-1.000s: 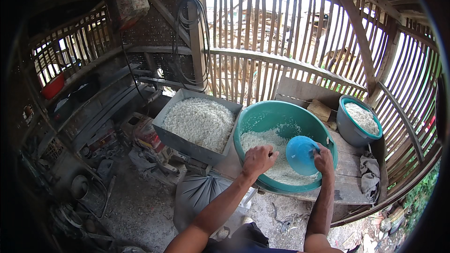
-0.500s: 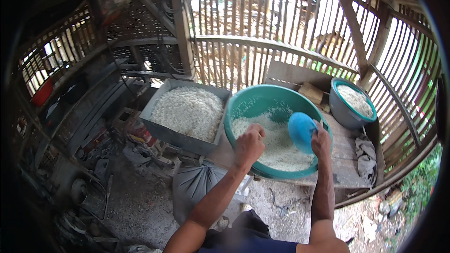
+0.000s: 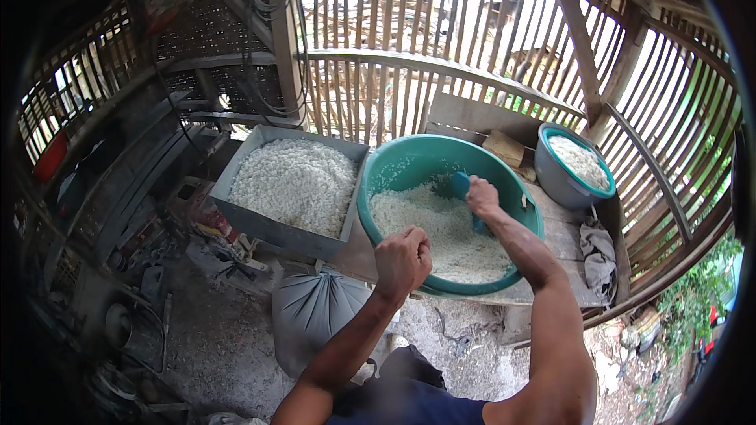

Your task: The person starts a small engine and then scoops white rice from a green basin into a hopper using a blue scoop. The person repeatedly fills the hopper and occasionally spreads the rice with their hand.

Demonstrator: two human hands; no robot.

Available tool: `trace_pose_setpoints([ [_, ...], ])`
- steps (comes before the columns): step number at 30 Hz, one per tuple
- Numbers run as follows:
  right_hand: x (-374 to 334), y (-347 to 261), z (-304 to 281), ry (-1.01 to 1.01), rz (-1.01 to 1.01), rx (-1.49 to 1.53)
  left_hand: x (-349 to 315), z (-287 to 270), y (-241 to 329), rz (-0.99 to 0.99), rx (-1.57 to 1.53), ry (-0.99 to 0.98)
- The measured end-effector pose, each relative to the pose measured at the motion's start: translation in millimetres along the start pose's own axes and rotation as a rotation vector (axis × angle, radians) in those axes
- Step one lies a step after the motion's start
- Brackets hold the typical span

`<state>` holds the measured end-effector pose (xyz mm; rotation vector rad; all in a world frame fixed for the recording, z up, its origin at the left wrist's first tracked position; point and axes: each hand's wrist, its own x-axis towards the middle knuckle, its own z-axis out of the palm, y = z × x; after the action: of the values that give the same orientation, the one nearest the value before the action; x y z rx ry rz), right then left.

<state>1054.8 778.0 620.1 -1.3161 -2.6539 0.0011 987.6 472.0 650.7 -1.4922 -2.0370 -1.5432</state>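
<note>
A wide green tub point(image 3: 529, 216) holds a heap of white, rice-like grain point(image 3: 429, 228). Inside it, my right hand point(image 3: 482, 194) is closed around a blue plastic scoop point(image 3: 461, 183), whose lower part sits down in the grain. My hand covers much of the scoop. My left hand point(image 3: 403, 262) is curled into a fist in front of the tub's near left rim; whatever its fingers may hold is hidden. To the left stands a grey rectangular bin point(image 3: 268, 230) heaped with similar white grain point(image 3: 295, 181).
A grey bucket point(image 3: 563, 177) with a teal rim, full of white grain, stands right of the tub on the wooden bench point(image 3: 563, 248). A crumpled cloth point(image 3: 597, 260) lies nearby. Below the bin sits a tied grey sack point(image 3: 315, 315). Slatted walls point(image 3: 378, 94) surround the bench.
My right hand has moved left and inward, bringing the scoop from the tub's right side down into the grain. My left fist has drawn back toward the near rim. The view has shifted slightly.
</note>
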Motion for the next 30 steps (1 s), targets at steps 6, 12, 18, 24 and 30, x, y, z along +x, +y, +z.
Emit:
trace_pose_setpoints([
  [6,-29.6,-67.5,-0.6,0.168,-0.588,0.180,0.1,-1.1,0.4,-0.019,-0.018,0.029],
  [12,25.8,-31.0,-26.3,0.244,-0.512,0.051,2.9,-0.9,3.1,-0.023,-0.061,0.068],
  [18,3.8,-108.6,3.2,-0.007,-0.801,0.147,5.2,-2.9,2.5,-0.039,-0.052,0.065],
  [24,-32.4,-48.0,-46.5,-0.096,-0.884,0.312,2.2,-3.8,2.7,-0.091,-0.006,0.036],
  [30,-18.1,40.0,-63.9,-0.324,-0.343,-0.124,4.9,-2.8,6.7,-0.137,-0.086,0.062],
])
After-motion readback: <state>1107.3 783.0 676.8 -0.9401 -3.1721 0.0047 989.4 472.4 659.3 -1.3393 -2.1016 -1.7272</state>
